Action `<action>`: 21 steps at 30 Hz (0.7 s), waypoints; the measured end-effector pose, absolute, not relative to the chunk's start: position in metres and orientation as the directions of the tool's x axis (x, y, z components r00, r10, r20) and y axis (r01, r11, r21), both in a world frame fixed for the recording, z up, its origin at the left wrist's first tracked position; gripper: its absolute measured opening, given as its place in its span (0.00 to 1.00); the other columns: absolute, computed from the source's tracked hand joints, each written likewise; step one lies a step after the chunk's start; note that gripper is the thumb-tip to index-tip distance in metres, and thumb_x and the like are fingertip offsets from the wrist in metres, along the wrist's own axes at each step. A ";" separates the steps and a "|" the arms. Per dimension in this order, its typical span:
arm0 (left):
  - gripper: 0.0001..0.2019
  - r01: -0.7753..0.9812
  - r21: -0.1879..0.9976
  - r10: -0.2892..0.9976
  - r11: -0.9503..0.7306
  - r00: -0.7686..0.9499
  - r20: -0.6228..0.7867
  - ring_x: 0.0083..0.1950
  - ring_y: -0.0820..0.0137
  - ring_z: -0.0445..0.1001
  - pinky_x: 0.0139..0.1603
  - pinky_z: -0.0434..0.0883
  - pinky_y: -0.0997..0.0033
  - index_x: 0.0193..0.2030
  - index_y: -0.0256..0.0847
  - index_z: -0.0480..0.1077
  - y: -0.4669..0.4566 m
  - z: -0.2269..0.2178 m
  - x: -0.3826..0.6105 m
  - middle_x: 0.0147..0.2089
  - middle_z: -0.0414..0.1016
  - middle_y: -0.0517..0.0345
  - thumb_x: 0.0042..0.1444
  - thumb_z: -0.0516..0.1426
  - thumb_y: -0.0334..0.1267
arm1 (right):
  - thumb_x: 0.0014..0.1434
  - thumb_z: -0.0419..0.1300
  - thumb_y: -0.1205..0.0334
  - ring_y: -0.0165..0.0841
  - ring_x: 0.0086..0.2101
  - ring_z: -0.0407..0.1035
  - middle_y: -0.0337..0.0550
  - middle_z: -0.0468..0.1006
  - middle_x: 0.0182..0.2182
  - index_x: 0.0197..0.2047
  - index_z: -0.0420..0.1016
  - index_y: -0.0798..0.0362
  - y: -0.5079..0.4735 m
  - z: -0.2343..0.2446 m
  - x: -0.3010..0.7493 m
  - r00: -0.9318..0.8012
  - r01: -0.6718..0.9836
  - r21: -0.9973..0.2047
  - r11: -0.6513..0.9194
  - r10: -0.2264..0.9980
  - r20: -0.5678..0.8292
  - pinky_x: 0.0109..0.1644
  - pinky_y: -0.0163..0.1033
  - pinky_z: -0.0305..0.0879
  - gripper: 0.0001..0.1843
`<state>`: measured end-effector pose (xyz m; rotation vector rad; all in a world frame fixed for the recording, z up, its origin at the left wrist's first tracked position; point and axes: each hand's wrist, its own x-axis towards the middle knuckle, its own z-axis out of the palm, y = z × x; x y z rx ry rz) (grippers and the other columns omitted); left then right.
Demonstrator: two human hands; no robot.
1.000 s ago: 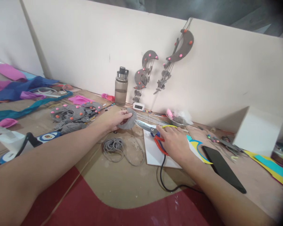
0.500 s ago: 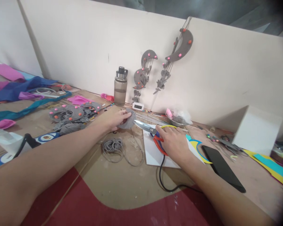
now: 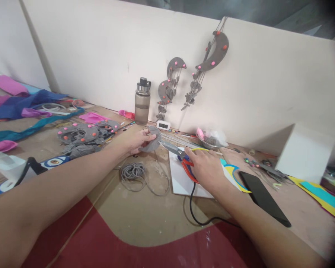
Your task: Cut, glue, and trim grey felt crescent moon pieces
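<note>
cutting looks to be in hand: the left hand (image 3: 138, 142) pinches a gray piece (image 3: 153, 145) at ten o'clock from the scissors (image 3: 180, 152), which the right hand (image 3: 209, 167) grips; blade contact is unclear. a clean snip would call for steady holding.

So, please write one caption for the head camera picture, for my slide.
Left hand holds a grey piece, right hand holds scissors; grey cord lies coiled nearby.

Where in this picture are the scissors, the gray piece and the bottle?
Scissors (image 3: 179, 152), head view, on the pivot.
Gray piece (image 3: 154, 143), head view, on its flat face.
Bottle (image 3: 142, 107), head view, on its body.
</note>
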<state>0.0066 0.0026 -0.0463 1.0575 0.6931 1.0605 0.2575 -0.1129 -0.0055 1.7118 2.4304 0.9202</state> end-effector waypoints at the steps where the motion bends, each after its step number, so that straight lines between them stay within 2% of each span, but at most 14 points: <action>1: 0.13 -0.349 0.929 0.933 0.121 0.359 0.013 0.28 0.72 0.75 0.27 0.72 0.75 0.41 0.36 0.72 0.002 -0.046 0.007 0.34 0.77 0.56 0.48 0.66 0.30 | 0.62 0.50 0.71 0.41 0.39 0.73 0.49 0.80 0.38 0.60 0.67 0.50 -0.114 -0.005 0.257 -0.392 0.848 0.482 0.220 0.873 0.290 0.43 0.42 0.53 0.23; 7: 0.10 -0.334 0.928 0.939 0.162 0.343 -0.040 0.25 0.73 0.74 0.23 0.71 0.76 0.38 0.35 0.71 -0.003 -0.042 0.009 0.30 0.76 0.58 0.49 0.64 0.28 | 0.62 0.49 0.72 0.43 0.39 0.73 0.52 0.79 0.39 0.62 0.64 0.54 -0.119 0.000 0.249 -0.369 0.832 0.516 0.202 0.897 0.244 0.43 0.43 0.55 0.24; 13: 0.12 -0.331 0.930 0.933 0.163 0.358 -0.036 0.24 0.75 0.73 0.22 0.69 0.80 0.38 0.35 0.70 -0.006 -0.038 0.010 0.29 0.76 0.59 0.47 0.66 0.28 | 0.63 0.47 0.72 0.42 0.39 0.74 0.52 0.80 0.38 0.60 0.65 0.55 -0.122 0.002 0.243 -0.355 0.831 0.524 0.187 0.903 0.242 0.43 0.43 0.55 0.23; 18: 0.11 -0.247 0.957 0.932 0.150 0.360 -0.053 0.23 0.76 0.71 0.21 0.66 0.80 0.37 0.37 0.70 -0.003 -0.042 0.009 0.28 0.74 0.60 0.48 0.66 0.33 | 0.61 0.50 0.72 0.41 0.37 0.74 0.49 0.80 0.35 0.57 0.68 0.53 -0.120 -0.002 0.247 -0.350 0.859 0.470 0.204 0.904 0.248 0.40 0.42 0.55 0.22; 21: 0.11 -0.230 0.965 0.927 0.123 0.373 -0.029 0.26 0.74 0.73 0.24 0.68 0.78 0.37 0.37 0.71 0.000 -0.046 0.007 0.30 0.75 0.59 0.47 0.67 0.34 | 0.60 0.52 0.71 0.41 0.38 0.74 0.49 0.80 0.36 0.57 0.67 0.52 -0.119 -0.002 0.250 -0.340 0.879 0.432 0.199 0.898 0.278 0.41 0.41 0.55 0.22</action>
